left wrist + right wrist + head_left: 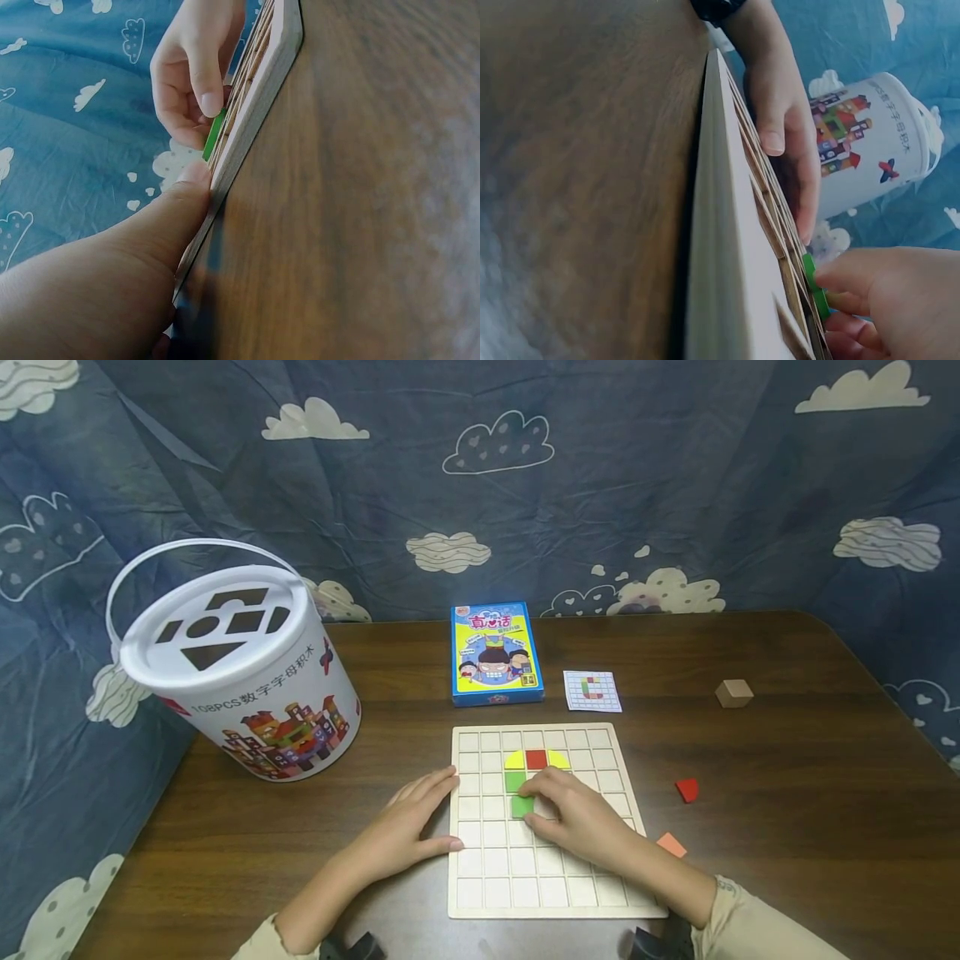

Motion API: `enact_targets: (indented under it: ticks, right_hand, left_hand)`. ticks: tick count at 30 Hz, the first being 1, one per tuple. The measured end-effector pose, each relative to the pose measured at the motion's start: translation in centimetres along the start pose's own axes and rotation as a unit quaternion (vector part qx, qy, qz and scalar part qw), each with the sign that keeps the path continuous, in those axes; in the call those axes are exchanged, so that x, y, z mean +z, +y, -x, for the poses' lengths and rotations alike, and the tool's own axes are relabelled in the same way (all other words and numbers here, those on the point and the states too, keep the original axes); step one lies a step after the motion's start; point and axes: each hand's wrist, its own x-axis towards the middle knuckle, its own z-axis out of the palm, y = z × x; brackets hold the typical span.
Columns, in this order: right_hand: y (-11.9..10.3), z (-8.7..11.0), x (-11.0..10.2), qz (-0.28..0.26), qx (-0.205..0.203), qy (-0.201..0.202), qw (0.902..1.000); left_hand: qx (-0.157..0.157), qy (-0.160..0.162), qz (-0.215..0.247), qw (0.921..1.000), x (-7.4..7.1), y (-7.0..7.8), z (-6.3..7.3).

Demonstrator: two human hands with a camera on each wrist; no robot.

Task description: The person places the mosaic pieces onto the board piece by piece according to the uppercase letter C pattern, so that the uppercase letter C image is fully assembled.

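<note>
A pale wooden grid board lies flat on the table. My right hand is over its middle, thumb and index finger pinching a green square tile; in the right wrist view the fingertips meet the green piece at the board's surface. Another green tile sits just above it in the grid. Beyond are a red square tile, a yellow rounded tile and a second yellow tile, partly covered. My left hand rests against the board's left edge, fingers extended, thumb touching the rim.
Right of the board lie a red quarter-round piece, an orange piece and a wooden cube. Behind it are a pattern card and a blue-yellow box. A white lidded bucket stands at left.
</note>
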Motion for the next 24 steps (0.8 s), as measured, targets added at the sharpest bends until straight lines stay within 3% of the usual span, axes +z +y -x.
enact_targets:
  ticks: [8,14,19,24]
  right_hand:
    - [-0.2,-0.2,0.1,-0.005,-0.006,-0.004,1.0000]
    - [-0.3,-0.4,-0.4,-0.012,0.003,-0.050,0.9987]
    - [-0.4,-0.1,-1.9,-0.032,0.024,-0.104,0.9938]
    - [-0.1,0.9,-4.3,-0.047,-0.003,-0.094,0.9945]
  left_hand:
    - [-0.004,-0.002,0.001,1.0000,0.0,-0.1,0.1]
    - [-0.005,-0.001,0.002,1.0000,0.1,-0.1,0.1]
    - [-0.004,-0.001,-0.001,1.0000,0.1,-0.2,0.1]
    - [-0.001,0.001,0.000,1.0000,0.1,-0.2,0.0]
